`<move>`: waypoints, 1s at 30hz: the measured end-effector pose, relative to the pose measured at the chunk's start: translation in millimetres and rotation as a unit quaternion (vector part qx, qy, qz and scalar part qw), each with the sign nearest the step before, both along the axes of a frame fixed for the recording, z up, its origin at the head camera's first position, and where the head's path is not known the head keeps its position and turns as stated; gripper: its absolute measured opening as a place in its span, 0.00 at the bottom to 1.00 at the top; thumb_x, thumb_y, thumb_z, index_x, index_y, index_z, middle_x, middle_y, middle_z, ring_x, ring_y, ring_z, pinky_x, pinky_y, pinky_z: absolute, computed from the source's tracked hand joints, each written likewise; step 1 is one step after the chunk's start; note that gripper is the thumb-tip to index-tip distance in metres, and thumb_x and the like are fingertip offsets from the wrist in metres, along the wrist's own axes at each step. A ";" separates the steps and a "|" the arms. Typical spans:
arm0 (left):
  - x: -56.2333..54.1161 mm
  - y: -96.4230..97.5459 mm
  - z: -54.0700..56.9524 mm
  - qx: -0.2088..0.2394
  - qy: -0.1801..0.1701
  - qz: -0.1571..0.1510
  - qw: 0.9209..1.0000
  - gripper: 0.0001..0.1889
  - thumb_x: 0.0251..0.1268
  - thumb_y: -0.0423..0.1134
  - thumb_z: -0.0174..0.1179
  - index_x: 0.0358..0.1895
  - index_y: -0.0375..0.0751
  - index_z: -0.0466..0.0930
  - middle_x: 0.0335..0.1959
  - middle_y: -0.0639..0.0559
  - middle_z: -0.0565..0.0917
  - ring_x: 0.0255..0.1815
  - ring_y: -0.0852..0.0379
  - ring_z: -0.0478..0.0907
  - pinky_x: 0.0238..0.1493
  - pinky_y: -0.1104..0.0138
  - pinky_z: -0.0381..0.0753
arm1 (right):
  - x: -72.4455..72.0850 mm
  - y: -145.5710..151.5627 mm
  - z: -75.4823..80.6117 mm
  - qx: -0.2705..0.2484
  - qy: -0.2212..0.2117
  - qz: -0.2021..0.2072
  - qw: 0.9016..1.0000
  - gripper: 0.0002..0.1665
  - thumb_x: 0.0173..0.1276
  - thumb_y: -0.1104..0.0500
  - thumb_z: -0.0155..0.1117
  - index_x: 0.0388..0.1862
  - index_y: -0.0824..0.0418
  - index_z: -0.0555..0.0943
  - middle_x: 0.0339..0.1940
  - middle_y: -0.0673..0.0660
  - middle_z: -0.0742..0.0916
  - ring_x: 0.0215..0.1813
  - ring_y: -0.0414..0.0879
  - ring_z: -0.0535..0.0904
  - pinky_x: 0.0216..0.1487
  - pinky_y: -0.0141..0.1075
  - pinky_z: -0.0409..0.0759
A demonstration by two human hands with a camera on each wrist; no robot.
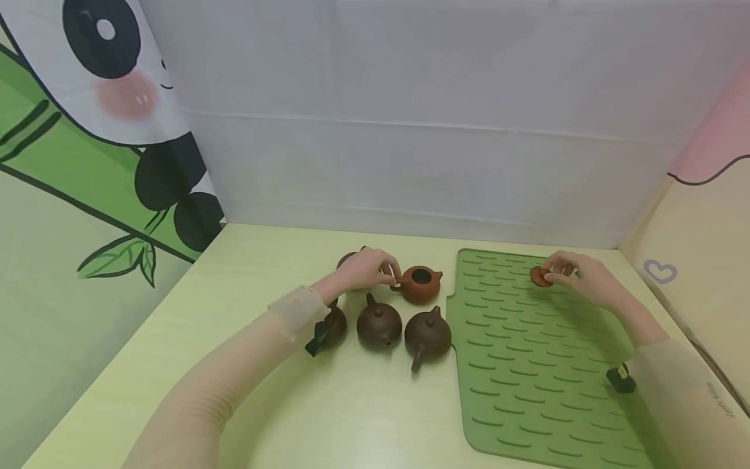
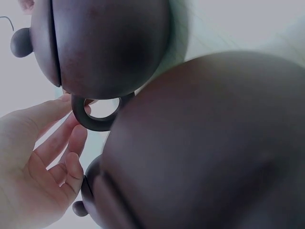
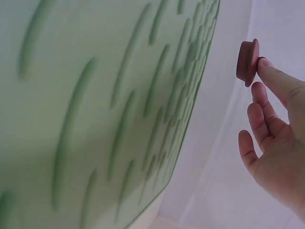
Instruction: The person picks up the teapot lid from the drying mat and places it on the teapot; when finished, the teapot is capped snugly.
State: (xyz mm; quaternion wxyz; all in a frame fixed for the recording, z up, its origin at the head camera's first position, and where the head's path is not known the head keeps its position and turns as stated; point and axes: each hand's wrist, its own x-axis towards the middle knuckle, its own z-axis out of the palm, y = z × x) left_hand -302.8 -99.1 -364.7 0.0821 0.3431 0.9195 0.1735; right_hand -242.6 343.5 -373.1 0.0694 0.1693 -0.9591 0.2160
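Note:
A reddish-brown teapot (image 1: 419, 292) stands without its lid, its round opening facing up and its spout to the right. My left hand (image 1: 366, 268) pinches its handle at the left side; in the left wrist view, dark teapots partly hide those fingertips (image 2: 78, 138). Over the far part of the green mat (image 1: 498, 404), my right hand (image 1: 580, 277) holds a reddish-brown lid (image 1: 540, 276) by its knob. The right wrist view shows the lid (image 3: 247, 63) tilted on edge and off the mat, between thumb and fingers.
Three dark brown lidded teapots stand in a near row: one (image 1: 335, 327) partly behind the left wrist, a middle one (image 1: 379, 327) and a right one (image 1: 428, 335) beside the mat's left edge. Another teapot (image 1: 344, 259) is mostly hidden behind the left hand. A pale wall (image 1: 410, 169) rises behind.

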 end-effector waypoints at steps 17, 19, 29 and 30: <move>0.4 1.6 0.3 -0.003 0.004 0.001 1.000 0.06 0.68 0.40 0.63 0.44 0.50 0.87 0.36 0.55 0.91 0.41 0.59 0.87 0.46 0.64 0.81 | -9.7 -71.7 21.8 -0.048 -0.011 0.035 0.998 0.10 0.73 0.59 0.61 0.51 0.58 0.81 0.34 0.55 0.84 0.38 0.44 0.76 0.38 0.36 0.73; 0.1 1.4 0.1 -0.003 0.005 0.003 1.000 0.06 0.67 0.39 0.63 0.44 0.49 0.87 0.36 0.54 0.91 0.41 0.58 0.87 0.45 0.64 0.81 | -12.7 -79.3 22.2 -0.059 -0.008 0.036 0.998 0.11 0.73 0.59 0.61 0.51 0.59 0.81 0.33 0.55 0.84 0.38 0.44 0.76 0.39 0.37 0.73; -0.9 1.1 -2.0 -0.001 0.007 0.003 1.000 0.06 0.67 0.39 0.64 0.44 0.49 0.87 0.37 0.54 0.91 0.41 0.58 0.87 0.46 0.64 0.80 | -29.2 -115.8 14.2 -0.096 -0.002 0.058 0.994 0.11 0.72 0.56 0.63 0.49 0.57 0.81 0.32 0.57 0.84 0.38 0.44 0.77 0.41 0.37 0.74; -1.0 1.0 -2.2 -0.001 0.007 0.002 1.000 0.06 0.67 0.40 0.64 0.43 0.50 0.87 0.36 0.54 0.91 0.40 0.58 0.87 0.45 0.65 0.80 | -30.2 -119.2 13.1 -0.099 -0.003 0.061 0.993 0.10 0.72 0.56 0.63 0.49 0.57 0.81 0.32 0.57 0.84 0.38 0.44 0.77 0.41 0.37 0.74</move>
